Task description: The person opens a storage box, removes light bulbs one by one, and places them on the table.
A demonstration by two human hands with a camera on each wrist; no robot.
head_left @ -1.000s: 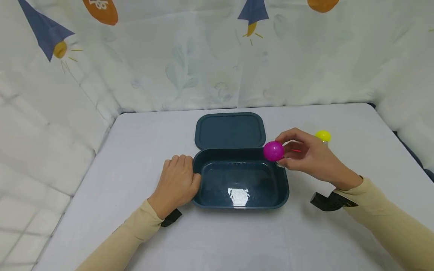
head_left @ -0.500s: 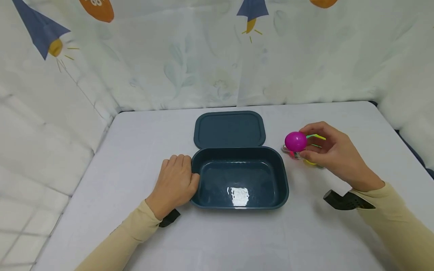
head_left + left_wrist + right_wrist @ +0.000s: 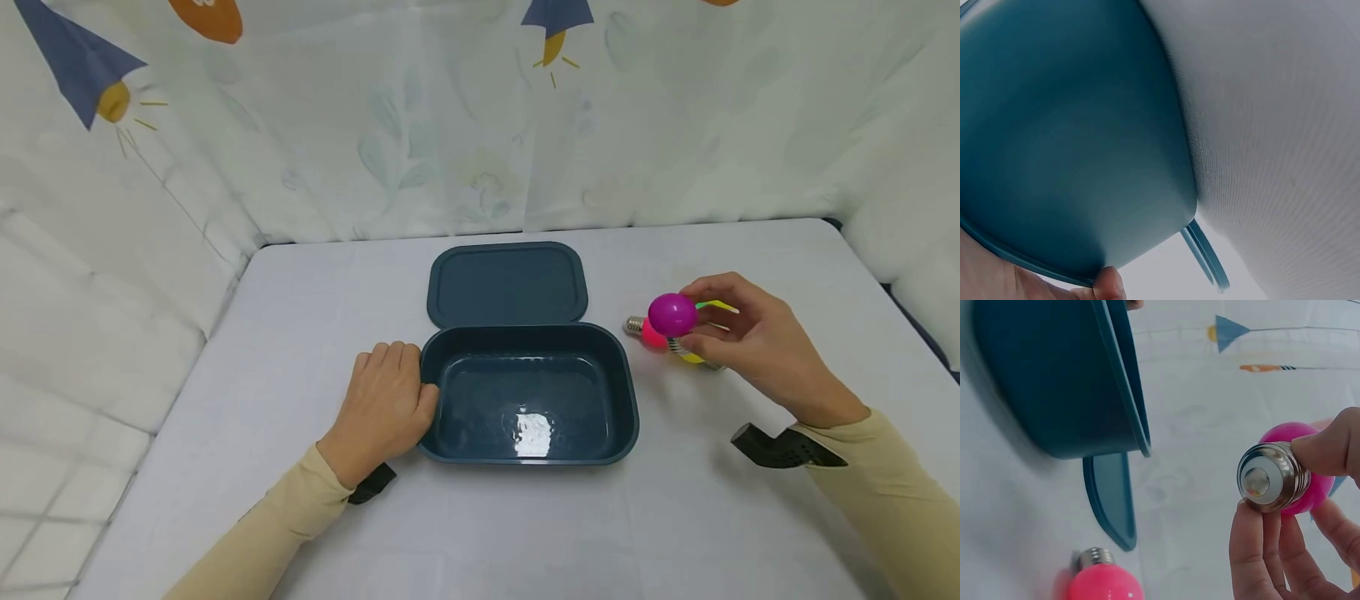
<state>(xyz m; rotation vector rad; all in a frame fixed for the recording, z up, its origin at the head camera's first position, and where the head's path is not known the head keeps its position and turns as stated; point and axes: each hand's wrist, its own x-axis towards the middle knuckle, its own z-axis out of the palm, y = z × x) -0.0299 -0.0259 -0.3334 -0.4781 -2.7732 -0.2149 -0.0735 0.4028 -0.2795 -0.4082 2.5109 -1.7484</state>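
Note:
A magenta light bulb [image 3: 672,315] with a silver screw base [image 3: 1272,477] is pinched between the thumb and fingers of my right hand [image 3: 765,350], raised to the right of the box. My left hand [image 3: 386,408] grips the left rim of a dark teal box [image 3: 528,454], with fingertips [image 3: 1135,304] curled over its edge. Inside, the box shows only its bare, shiny floor. Just under the held bulb, a pink bulb [image 3: 651,335] lies on the table, its screw base pointing left. A yellow bulb [image 3: 692,358] and a green-yellow one [image 3: 716,305] are partly hidden by my right hand.
The matching teal lid [image 3: 507,285] lies flat behind the box, close to its rear rim. A white cloth covers the table [image 3: 480,533]. Pale printed curtains [image 3: 450,125] hang behind the table and at both sides.
My right hand has carried the magenta bulb from over the box's right rim out to the right, above the other bulbs. The left hand keeps its hold on the box.

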